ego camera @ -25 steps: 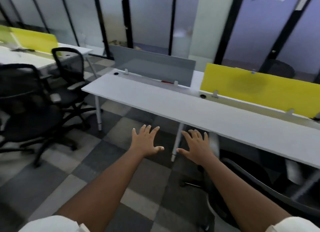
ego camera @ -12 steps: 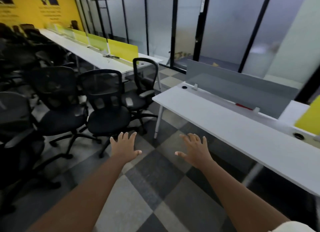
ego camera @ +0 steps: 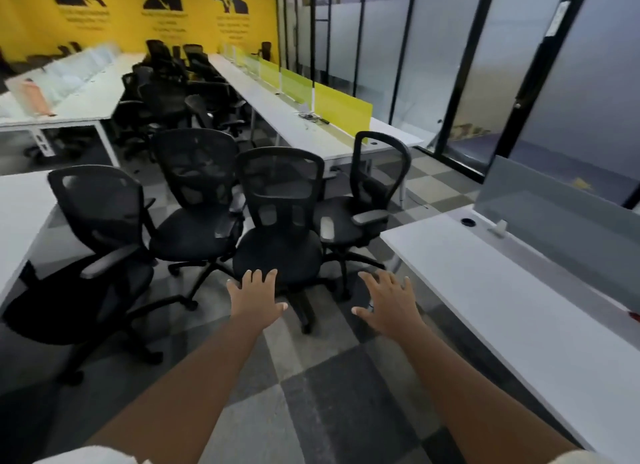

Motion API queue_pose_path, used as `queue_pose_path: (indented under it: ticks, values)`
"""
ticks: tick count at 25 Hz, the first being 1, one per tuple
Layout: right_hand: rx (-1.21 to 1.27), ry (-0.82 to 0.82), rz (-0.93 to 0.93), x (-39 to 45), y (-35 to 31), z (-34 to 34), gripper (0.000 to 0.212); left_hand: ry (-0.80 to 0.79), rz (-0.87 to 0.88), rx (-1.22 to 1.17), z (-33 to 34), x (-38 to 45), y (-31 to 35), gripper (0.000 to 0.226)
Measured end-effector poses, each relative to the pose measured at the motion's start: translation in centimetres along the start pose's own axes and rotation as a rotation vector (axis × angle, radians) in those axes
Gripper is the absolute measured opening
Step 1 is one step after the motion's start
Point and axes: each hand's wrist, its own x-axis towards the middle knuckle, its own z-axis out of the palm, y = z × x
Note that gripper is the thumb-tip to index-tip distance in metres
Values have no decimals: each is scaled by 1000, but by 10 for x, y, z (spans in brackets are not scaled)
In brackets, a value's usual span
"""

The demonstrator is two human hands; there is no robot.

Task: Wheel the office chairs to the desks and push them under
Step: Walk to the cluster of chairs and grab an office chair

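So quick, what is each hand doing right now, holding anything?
Left hand: open, fingers spread, holding nothing.
Right hand: open, fingers spread, holding nothing.

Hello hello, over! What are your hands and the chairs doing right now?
Left hand and right hand open, holding nothing. Nearest chair just ahead, untouched, facing me. Three more chairs crowd it; desk on the right.
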Motion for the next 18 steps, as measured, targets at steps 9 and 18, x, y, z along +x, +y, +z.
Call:
queue_pose_path:
  ticks: [9, 18]
  values:
    - [15, -23, -268, 197, -105, 12, 81, -61, -319, -52, -6, 89, -126, 85]
    - [9, -14, -464, 406, -285, 33, 79, -61, -516, -160, -10, 230, -320, 88]
